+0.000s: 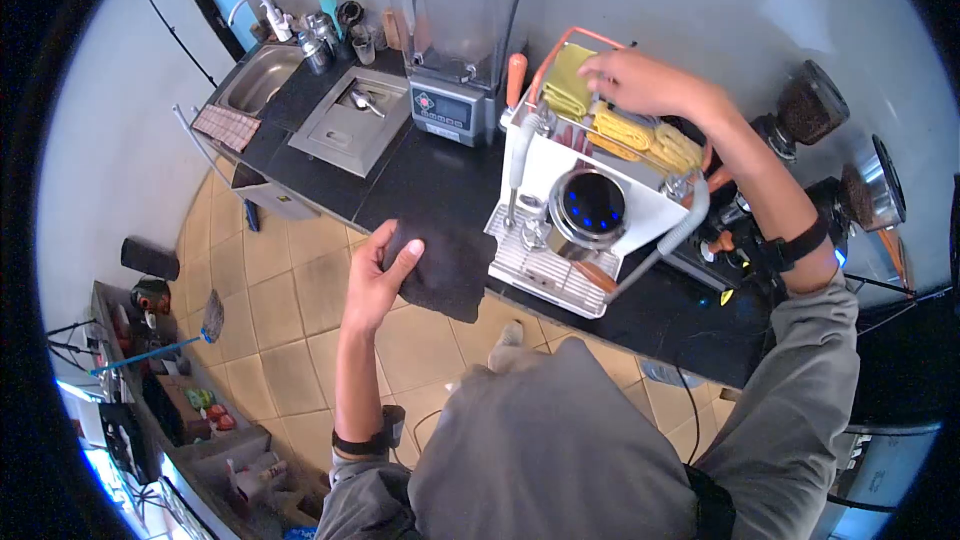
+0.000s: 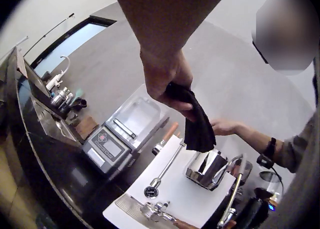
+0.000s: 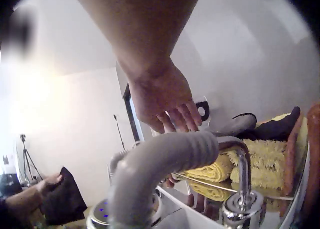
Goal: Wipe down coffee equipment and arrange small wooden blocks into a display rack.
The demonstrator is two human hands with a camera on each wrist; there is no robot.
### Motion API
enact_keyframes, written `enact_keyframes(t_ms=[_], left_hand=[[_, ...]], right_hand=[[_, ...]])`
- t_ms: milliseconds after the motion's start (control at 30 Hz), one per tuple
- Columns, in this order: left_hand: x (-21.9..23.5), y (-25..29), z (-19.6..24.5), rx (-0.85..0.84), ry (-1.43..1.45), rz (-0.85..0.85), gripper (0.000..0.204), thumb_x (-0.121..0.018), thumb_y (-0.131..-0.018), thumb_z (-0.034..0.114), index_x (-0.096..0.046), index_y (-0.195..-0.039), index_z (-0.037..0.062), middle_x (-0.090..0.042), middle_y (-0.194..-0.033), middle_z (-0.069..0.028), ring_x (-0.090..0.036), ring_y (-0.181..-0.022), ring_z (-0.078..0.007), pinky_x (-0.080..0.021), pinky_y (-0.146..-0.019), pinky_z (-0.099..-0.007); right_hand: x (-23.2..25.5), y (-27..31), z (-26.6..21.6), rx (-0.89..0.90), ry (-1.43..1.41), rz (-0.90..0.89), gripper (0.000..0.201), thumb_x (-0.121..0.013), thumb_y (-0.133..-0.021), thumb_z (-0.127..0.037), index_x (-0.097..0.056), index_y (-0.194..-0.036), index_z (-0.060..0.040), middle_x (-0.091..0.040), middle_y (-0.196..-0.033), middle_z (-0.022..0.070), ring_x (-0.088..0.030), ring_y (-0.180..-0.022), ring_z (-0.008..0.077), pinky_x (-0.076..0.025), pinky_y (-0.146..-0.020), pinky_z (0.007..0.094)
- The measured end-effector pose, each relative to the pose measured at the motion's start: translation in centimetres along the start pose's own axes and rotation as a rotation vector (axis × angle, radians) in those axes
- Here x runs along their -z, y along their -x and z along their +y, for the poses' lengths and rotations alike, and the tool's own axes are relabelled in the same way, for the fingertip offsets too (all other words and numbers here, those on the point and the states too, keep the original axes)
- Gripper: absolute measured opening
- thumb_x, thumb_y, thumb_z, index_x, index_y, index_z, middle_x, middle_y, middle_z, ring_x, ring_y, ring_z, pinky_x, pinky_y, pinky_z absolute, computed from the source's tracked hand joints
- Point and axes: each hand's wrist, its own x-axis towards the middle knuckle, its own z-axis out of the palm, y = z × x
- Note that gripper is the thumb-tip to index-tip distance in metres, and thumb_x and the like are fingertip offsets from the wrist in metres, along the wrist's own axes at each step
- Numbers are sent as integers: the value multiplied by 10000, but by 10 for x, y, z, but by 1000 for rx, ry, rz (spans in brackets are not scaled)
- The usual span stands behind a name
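Observation:
A folded black cloth (image 1: 445, 268) hangs from my left hand (image 1: 372, 275), thumb on top and fingers underneath; in the left wrist view the cloth (image 2: 199, 124) drapes below the hand (image 2: 167, 84). My right hand (image 1: 640, 82) is over the top tray of the white espresso machine (image 1: 640, 192), its fingertips beside a folded green cloth (image 1: 568, 80). Whether they touch it is unclear. In the right wrist view the fingers of that hand (image 3: 162, 99) reach down loosely, tips partly hidden by a grey hose-like tube (image 3: 165, 156). Rolled yellow cloths (image 1: 622, 132) lie on the same tray.
A blender (image 1: 445, 90) stands left of the machine on the black counter (image 1: 425, 185). Farther left are a steel drop-in tray (image 1: 345, 130) with a spoon and a sink (image 1: 262, 80). Coffee grinders (image 1: 812, 105) stand at the right. A round pitcher (image 1: 590, 210) sits on the machine's front.

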Motion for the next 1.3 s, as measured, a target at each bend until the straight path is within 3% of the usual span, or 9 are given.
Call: enact_keyframes(t_ms=[100,267,367,467,733,1000,1067,1167,1300], left_hand=[[18,-22,-11,35,-3,-34,227,-660,-971,199,-633,-1094,10,-657,-951,17,-583,-863,-63,-469,-786,-235],[44,-58,-21,77,5,-116,226,-649,-972,195,-635,-1105,12,-655,-969,22,-574,-888,-67,-460,-808,-241],[59,-85,-28,68,63,-163,168,-658,-975,171,-632,-1026,13,-627,-881,35,-556,-808,-38,-453,-727,-217],[77,-119,-36,43,97,-236,169,-662,-972,169,-632,-1029,13,-626,-883,38,-545,-807,-34,-445,-726,-210],[111,-184,-32,47,164,-400,181,-671,-964,156,-631,-1051,3,-635,-905,35,-548,-832,-34,-445,-756,-205],[121,-214,-44,98,184,-509,196,-661,-965,144,-630,-1086,-7,-650,-952,15,-566,-858,-48,-458,-789,-219],[120,-219,-43,99,182,-544,200,-660,-965,145,-630,-1091,-8,-653,-958,12,-568,-860,-50,-459,-793,-219],[117,-224,-40,110,188,-551,204,-665,-961,137,-628,-1098,-10,-657,-964,7,-576,-877,-53,-464,-805,-225],[112,-230,-32,118,194,-557,232,-669,-947,83,-603,-1151,-6,-661,-1017,-7,-593,-922,-68,-474,-829,-233]], right_hand=[[-8,-27,-16,-117,313,-297,595,-693,-885,-336,-525,-1331,21,-526,-1385,199,-559,-1212,376,-457,-1038,432],[-34,-53,0,-68,405,-254,698,-813,-754,-347,-532,-1250,56,-595,-1248,201,-581,-1175,376,-481,-987,467],[-30,-63,1,-230,340,-428,630,-805,-763,-338,-548,-1174,64,-626,-1187,201,-601,-1136,373,-487,-958,473],[-30,-62,3,-192,328,-391,607,-789,-774,-368,-561,-1152,48,-650,-1090,208,-627,-1061,388,-496,-896,490],[-16,-65,-14,-379,363,-293,229,-619,-824,-75,-600,-1038,3,-642,-794,217,-655,-823,412,-503,-788,521],[25,-57,-29,-383,121,27,206,-540,-874,-12,-589,-1074,-6,-699,-897,194,-701,-811,328,-556,-748,390],[39,-61,-53,-697,-93,-24,206,-522,-904,-19,-596,-1096,-6,-701,-920,146,-702,-838,258,-559,-775,368],[48,-38,-30,-539,-148,106,242,-515,-934,-37,-614,-1154,-12,-700,-984,89,-669,-887,159,-551,-800,333],[90,-3,-12,-589,-52,369,315,-533,-958,-60,-617,-1259,-26,-692,-1039,38,-626,-949,97,-527,-836,294]])
